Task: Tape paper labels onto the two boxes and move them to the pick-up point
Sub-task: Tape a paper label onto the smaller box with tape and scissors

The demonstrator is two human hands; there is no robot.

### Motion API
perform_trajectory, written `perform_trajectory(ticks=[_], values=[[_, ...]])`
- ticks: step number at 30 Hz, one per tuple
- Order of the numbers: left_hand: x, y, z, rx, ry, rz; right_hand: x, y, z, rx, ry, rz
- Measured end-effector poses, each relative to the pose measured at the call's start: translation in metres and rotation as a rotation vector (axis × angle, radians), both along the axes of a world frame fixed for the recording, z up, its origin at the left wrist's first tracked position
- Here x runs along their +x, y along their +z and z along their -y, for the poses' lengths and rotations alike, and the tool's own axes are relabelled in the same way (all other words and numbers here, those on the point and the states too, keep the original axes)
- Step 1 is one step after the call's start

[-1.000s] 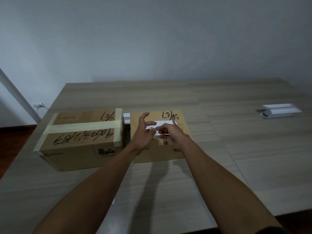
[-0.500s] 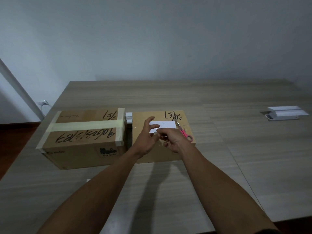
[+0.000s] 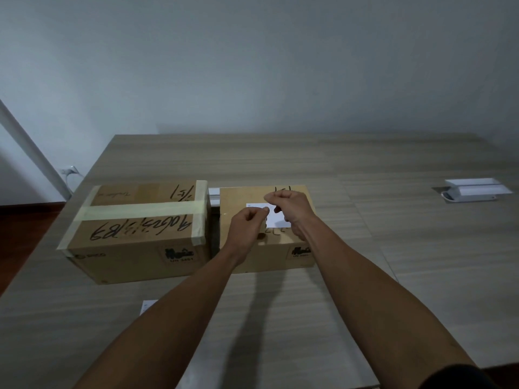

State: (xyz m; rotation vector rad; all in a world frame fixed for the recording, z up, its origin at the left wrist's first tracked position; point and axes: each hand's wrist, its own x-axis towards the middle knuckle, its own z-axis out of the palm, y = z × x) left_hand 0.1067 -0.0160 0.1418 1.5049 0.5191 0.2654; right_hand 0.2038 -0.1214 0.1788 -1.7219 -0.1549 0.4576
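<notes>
Both fists have lifted: left hand and right hand curled above label, contents unclear.

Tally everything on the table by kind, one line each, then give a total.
Cardboard boxes: 2, the taped box and the right box
Paper labels: 2, the white label on the right box and a loose sheet near the table's front
White tray-like object: 1
Total: 5
</notes>
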Motion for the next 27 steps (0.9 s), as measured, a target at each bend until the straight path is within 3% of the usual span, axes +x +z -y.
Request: perform_trajectory(ticks=[4,27], values=[[0.004,0.006,0.000,-0.137,-0.022,-0.018,0.005,0.008,-0.002,0.016,0.021,0.092],[0.021,0.052,0.012,-0.079,-0.285,-0.064,0.041,0.040,0.038,0.017,0.119,0.262]])
